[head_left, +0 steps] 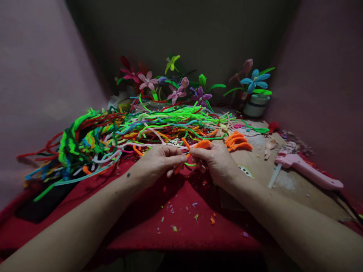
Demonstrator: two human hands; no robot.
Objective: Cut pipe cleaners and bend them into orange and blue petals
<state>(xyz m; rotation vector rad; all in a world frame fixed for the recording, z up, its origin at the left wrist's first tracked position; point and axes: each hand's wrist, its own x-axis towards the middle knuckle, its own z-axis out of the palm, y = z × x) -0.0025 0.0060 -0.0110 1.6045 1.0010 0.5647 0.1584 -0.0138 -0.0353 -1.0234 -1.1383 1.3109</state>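
Over the front middle of the table, my left hand [159, 164] and my right hand [219, 160] meet almost fingertip to fingertip. Both are pinched closed on orange pipe cleaner [202, 144], which is bent into a petal-like loop above my right thumb. One straight orange end pokes up between the hands, and a short green piece [190, 164] shows just below the fingertips. The fingers hide the exact spot where they grip. Several finished orange pipe cleaner petals [238, 141] lie right behind my right hand.
A big heap of coloured pipe cleaners [170, 121] spreads behind my hands and leftward. Pipe cleaner flowers [174, 92] stand at the back, some by a jar [256, 105]. On cardboard [295, 196] at right lies a pink glue gun [309, 166]. Scraps dot the red cloth [136, 230].
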